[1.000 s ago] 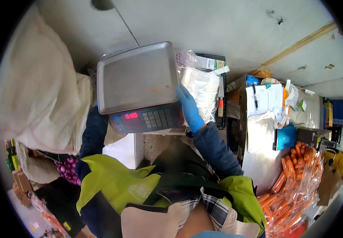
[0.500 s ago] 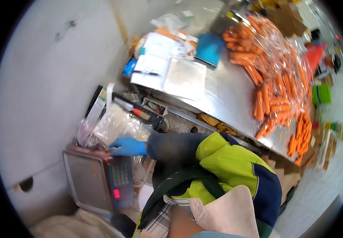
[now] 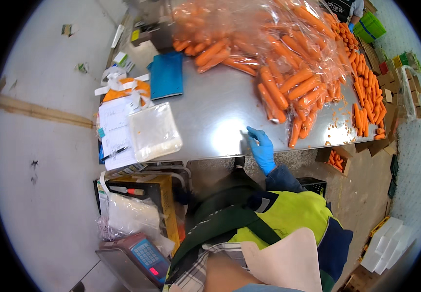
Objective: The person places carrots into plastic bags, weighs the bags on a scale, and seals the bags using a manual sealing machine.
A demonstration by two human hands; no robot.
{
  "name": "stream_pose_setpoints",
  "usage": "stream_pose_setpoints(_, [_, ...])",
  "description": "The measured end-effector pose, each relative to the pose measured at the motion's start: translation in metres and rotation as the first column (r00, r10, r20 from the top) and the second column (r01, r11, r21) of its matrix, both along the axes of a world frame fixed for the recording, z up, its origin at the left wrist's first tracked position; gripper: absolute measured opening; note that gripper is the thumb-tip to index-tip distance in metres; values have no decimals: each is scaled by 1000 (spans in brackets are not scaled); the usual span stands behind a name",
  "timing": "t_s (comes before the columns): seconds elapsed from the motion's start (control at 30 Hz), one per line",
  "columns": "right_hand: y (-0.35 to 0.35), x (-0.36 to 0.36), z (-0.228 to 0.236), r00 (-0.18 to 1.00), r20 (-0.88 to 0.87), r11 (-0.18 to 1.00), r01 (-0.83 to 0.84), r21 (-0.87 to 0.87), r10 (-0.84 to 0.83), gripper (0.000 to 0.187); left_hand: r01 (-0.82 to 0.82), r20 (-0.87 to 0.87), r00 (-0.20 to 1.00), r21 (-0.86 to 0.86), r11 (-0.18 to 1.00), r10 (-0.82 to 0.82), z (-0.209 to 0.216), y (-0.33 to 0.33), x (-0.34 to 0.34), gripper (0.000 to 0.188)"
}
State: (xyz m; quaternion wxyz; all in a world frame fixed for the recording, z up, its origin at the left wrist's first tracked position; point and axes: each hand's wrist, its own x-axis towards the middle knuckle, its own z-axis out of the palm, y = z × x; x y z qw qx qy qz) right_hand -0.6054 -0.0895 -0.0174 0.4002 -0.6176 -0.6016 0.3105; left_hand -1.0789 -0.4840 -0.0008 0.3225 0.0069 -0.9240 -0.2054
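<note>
My right hand (image 3: pixel 263 150), in a blue glove, hovers at the front edge of the steel table (image 3: pixel 205 121). Its fingers are apart and nothing shows in them. Just beyond it, to the right, lies a large heap of carrots (image 3: pixel 273 92), many of them in clear plastic bags (image 3: pixel 317 53). To the left of the hand, a stack of clear plastic bags (image 3: pixel 156 131) rests partly on paper sheets (image 3: pixel 115 124). A blue folder (image 3: pixel 166 75) lies farther back. My left hand is out of the picture.
At the lower left stand a scale (image 3: pixel 144 258) with a lit red display and a bundle of plastic bags (image 3: pixel 132 214). Loose carrots (image 3: pixel 366 92) cover the table's right end. A carton of carrots (image 3: pixel 334 160) is on the floor. Another person (image 3: pixel 351 12) stands at the far right.
My right hand has left the plastic bags beside the scale and moved over to the table's front edge. The view has turned toward the table and carrots.
</note>
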Motion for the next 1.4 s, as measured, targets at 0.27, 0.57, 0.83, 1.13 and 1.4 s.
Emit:
stream_pose_setpoints(0.27, [-3, 103, -34, 974, -188, 984, 101, -147, -128, 29, 289, -130, 947, -46, 956, -293, 87, 140, 21, 50])
stream_pose_setpoints(0.57, [-28, 138, 7, 880, -300, 929, 335, -154, -367, 29, 958, 266, 282, -32, 283, -922, 160, 529, -36, 53])
stream_pose_setpoints(0.83, [-66, 70, 6, 600, -520, 790, 522, -320, -608, 27, 756, 703, -286, 583, 297, -652, 183, 766, -8, 43])
stream_pose_setpoints(1.13, [-18, -31, 1, 700, -631, 932, 146, -332, -334, 30, 460, 529, -694, 848, 264, -488, 146, 791, 2, 31])
stream_pose_setpoints(1.4, [63, -87, -3, 661, -741, 869, -294, -397, -115, 37, 424, 520, -635, 853, 305, -571, 109, 844, 0, 10])
